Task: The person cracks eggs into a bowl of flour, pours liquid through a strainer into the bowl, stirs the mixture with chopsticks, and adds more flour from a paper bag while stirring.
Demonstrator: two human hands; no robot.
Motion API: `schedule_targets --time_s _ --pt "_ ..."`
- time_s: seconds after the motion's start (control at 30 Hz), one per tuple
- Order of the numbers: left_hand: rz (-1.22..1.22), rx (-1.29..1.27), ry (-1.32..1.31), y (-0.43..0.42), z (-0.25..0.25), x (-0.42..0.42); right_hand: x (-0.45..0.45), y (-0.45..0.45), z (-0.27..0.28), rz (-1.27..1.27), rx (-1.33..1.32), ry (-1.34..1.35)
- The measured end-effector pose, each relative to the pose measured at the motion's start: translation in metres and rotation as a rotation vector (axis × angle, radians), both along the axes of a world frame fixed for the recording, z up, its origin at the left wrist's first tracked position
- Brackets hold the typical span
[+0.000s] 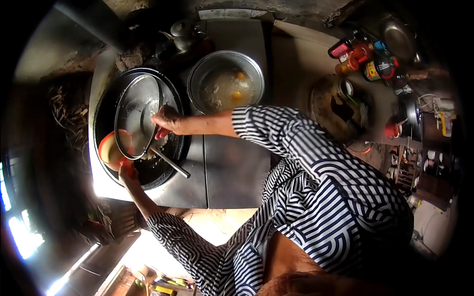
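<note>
My left hand (pixel 128 172) pinches the rim of an orange bowl (pixel 109 153), which is pale inside and tilted over the left side of a large black wok (pixel 178 148). Above the wok, my right hand (pixel 168 122) is closed on a round, see-through lid (pixel 129 111) with a dark rim, held tilted; its exact grip point is hidden. Pale food (pixel 160 143) shows in the wok beneath it. A metal utensil handle (pixel 172 164) sticks out over the wok's near right edge.
A metal basin (pixel 193 91) with cloudy liquid and yolk-like orange pieces stands right of the wok. Behind are a kettle (pixel 182 35) and a pale tiled counter (pixel 232 172). Sauce bottles (pixel 373 69) and a dark, round-topped object (pixel 328 106) are further right.
</note>
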State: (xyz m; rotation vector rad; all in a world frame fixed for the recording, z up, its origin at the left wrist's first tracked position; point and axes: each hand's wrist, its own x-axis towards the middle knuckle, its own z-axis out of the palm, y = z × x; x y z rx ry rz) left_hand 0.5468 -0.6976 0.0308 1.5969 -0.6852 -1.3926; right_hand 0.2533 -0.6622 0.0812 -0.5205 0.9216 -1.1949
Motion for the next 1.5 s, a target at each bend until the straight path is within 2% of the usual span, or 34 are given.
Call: schedule_targets --time_s 0.07,0.1,0.23,0.27,0.33,0.4,0.47,0.53,0.6,0.67,0.7,0.73,0.8,0.87,0.9,0.97,1.0,1.07,1.1,1.13,1.2,1.23,1.27,1.33,1.4,1.43,1.5 --pt "-0.017 -0.089 0.042 0.001 -0.006 0.002 0.005 -0.001 -0.004 -0.008 0.015 0.012" --pt "0.024 -0.025 0.044 0.007 0.011 -0.011 0.010 -0.003 -0.007 -0.014 0.038 0.012" --pt "0.052 -0.009 0.009 0.007 -0.001 0.004 0.014 0.002 -0.024 -0.020 0.033 0.019" --pt "-0.300 -0.110 -0.514 0.005 -0.010 0.019 0.015 0.003 -0.026 -0.006 0.045 0.036" --pt "-0.655 -0.215 -1.040 0.009 0.000 0.021 0.020 0.004 -0.027 -0.003 0.107 0.053" --pt "-0.105 -0.318 -1.494 0.032 0.021 0.002 0.022 0.011 -0.033 0.022 0.096 0.068" --pt "-0.023 -0.557 -1.207 0.049 0.048 -0.019 0.019 0.024 -0.022 0.056 0.155 0.059" --pt "-0.019 -0.558 -0.936 0.076 0.113 -0.099 0.021 0.031 -0.018 0.172 0.328 0.116" --pt "-0.191 -0.851 -0.888 0.086 0.113 -0.132 0.011 0.065 -0.015 0.324 0.227 0.040" --pt "-0.313 -0.870 -0.326 0.107 0.115 -0.185 -0.012 0.108 -0.006 0.530 0.132 0.096" --pt "-0.313 -0.652 -0.199 0.113 0.105 -0.206 -0.041 0.131 0.010 0.684 0.145 0.017" --pt "-0.310 -0.429 -0.077 0.118 0.091 -0.223 -0.049 0.149 -0.008 0.837 0.240 0.082" --pt "-0.406 0.038 0.111 0.120 0.069 -0.244 -0.074 0.185 -0.007 0.911 0.217 0.109" --pt "-0.479 0.265 0.262 0.119 0.057 -0.275 -0.096 0.212 -0.025 0.952 0.272 0.128" --pt "-0.482 0.269 0.259 0.112 0.046 -0.288 -0.107 0.222 -0.035 0.949 0.273 0.123" --pt "-0.533 0.455 0.623 0.100 0.016 -0.293 -0.117 0.241 -0.052 0.917 0.268 0.101" --pt "-0.537 0.455 0.623 0.095 -0.005 -0.287 -0.124 0.246 -0.055 0.913 0.267 0.102" --pt "-1.190 -0.492 -0.091 0.086 -0.038 -0.262 -0.123 0.250 -0.047 0.787 0.248 0.089" --pt "-1.139 -0.456 -0.107 0.096 0.000 -0.272 -0.127 0.252 -0.039 0.762 0.284 0.129" --pt "-1.149 -0.458 -0.108 0.097 -0.002 -0.267 -0.126 0.255 -0.041 0.752 0.282 0.127" --pt "-1.044 -1.111 -0.267 0.101 -0.006 -0.267 -0.129 0.267 -0.044 0.576 0.294 0.114" --pt "-1.053 -1.105 -0.261 0.104 -0.009 -0.266 -0.132 0.273 -0.040 0.523 0.319 0.073" --pt "-1.030 -0.914 -0.142 0.102 -0.013 -0.257 -0.123 0.275 -0.047 0.516 0.328 0.069" --pt "-1.028 -0.739 -0.024 0.107 -0.006 -0.263 -0.121 0.290 -0.065 0.469 0.316 0.050" --pt "-1.225 -1.116 -0.279 0.113 0.007 -0.269 -0.122 0.306 -0.064 0.402 0.338 -0.012" --pt "-1.246 -1.127 -0.263 0.120 0.008 -0.273 -0.121 0.313 -0.054 0.359 0.312 0.038" --pt "-1.267 -0.857 -0.044 0.122 -0.001 -0.271 -0.113 0.314 -0.055 0.276 0.313 0.055"
